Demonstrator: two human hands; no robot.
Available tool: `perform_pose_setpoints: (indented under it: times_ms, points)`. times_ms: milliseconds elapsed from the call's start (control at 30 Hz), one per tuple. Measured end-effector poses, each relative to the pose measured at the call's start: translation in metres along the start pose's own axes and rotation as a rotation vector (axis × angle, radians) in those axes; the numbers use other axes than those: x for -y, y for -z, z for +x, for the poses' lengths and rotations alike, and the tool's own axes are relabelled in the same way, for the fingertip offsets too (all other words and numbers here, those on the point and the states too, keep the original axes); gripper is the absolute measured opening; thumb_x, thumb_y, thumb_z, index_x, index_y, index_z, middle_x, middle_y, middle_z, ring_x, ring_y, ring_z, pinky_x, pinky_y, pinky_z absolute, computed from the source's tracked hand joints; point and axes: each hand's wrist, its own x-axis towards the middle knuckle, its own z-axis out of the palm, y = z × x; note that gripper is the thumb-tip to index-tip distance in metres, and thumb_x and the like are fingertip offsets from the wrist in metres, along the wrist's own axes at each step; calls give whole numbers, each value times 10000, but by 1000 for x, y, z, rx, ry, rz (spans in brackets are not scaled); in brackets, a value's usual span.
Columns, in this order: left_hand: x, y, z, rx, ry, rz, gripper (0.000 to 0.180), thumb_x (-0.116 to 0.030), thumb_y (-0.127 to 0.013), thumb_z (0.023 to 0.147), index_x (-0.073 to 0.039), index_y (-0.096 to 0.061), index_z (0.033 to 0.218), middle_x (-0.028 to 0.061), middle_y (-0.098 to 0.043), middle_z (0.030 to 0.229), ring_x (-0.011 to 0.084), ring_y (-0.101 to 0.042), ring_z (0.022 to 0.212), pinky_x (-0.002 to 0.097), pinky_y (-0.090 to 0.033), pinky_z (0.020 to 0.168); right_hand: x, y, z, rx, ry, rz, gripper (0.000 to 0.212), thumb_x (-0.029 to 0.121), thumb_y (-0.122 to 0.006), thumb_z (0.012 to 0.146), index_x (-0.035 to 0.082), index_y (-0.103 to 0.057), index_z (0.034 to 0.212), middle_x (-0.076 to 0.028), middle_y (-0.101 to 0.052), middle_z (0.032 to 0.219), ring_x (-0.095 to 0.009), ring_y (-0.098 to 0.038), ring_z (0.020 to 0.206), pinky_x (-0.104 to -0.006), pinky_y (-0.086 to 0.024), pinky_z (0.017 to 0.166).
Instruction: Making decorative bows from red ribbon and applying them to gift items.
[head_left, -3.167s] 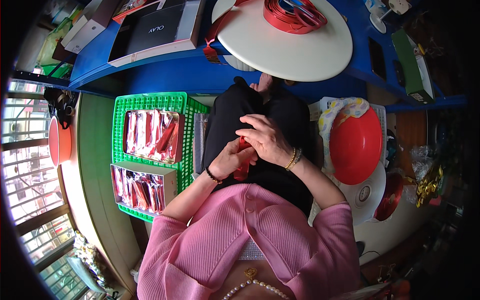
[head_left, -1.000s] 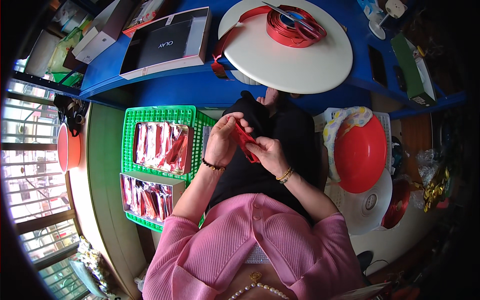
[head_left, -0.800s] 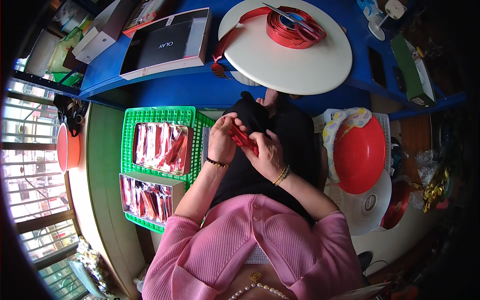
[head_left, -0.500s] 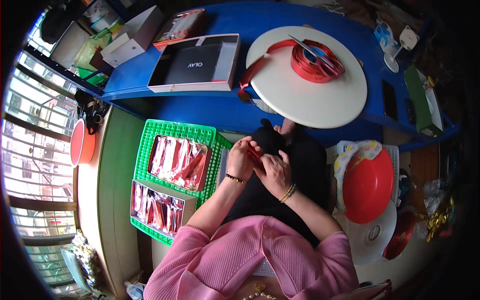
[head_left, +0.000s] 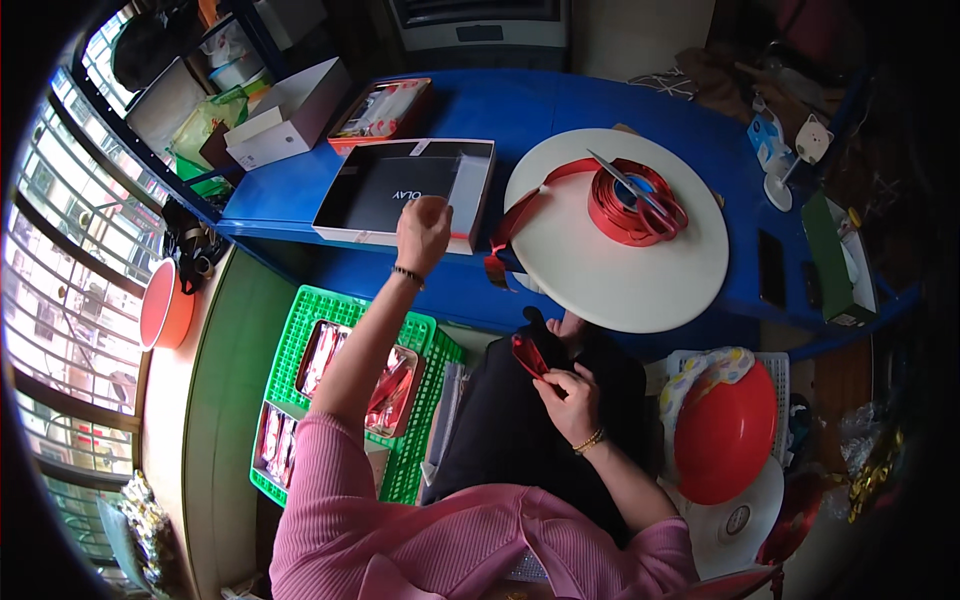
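Observation:
My left hand (head_left: pixel 424 238) is over the near edge of a shallow white-rimmed box (head_left: pixel 470 210) with a black panel in it. Its fingers are drawn together; whatever they hold, if anything, is hidden. Over my lap, my right hand (head_left: pixel 570 402) pinches a folded piece of shiny red ribbon (head_left: pixel 530 357) that points up and away. On a round white board (head_left: pixel 570 275) lies a red ribbon roll (head_left: pixel 612 222) with scissors (head_left: pixel 635 188) on top, and its loose end hangs over the board's left edge.
A green plastic basket (head_left: pixel 412 470) at left holds two boxes of shiny red and silver pieces, partly behind my left arm. A red basin (head_left: pixel 725 435) stands at right. The blue table (head_left: pixel 520 105) also carries a white box (head_left: pixel 290 120), a dark phone (head_left: pixel 771 268) and a green box (head_left: pixel 838 260).
My left hand has left the ribbon piece and reached forward to the shallow box. My right hand keeps the ribbon over my lap. The view has tilted up.

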Motion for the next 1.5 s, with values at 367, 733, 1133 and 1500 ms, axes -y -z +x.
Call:
perform_pose_setpoints:
  times_ms: [367, 733, 1133, 1500]
  points:
    - [90, -37, 87, 701, 363, 671, 318, -314, -682, 652, -17, -691, 767, 148, -677, 786, 253, -671, 770, 339, -532, 720, -13, 9, -5, -11, -54, -9, 112, 117, -720, 718, 53, -630, 736, -71, -681, 804, -214, -651, 747, -400, -396, 888]
    - [82, -25, 88, 355, 329, 597, 264, -224, -625, 697, 9, -681, 809, 203, -660, 865, 311, -652, 848, 368, -521, 761, -8, 15, -9, 12, -35, -3, 113, 109, -724, 711, 59, -629, 744, -73, -680, 808, -217, -653, 759, -419, -391, 899]
    - [-4, 43, 25, 201, 656, -834, 121, -102, -657, 755, -33, -674, 853, -6, -581, 664, 72, -479, 543, 213, -333, 478, -11, 33, -12, -65, -41, -20, 125, 126, -723, 720, 52, -630, 759, -79, -676, 794, -214, -646, 759, -382, -390, 865]
    - [-65, -6, -128, 249, 999, -1096, 143, -216, -634, 838, -75, -634, 867, -5, -621, 746, 90, -576, 701, 223, -410, 639, 29, 47, 14, -104, 198, -103, 131, 77, -737, 694, 60, -628, 765, -64, -665, 786, -201, -637, 710, -387, -410, 839]
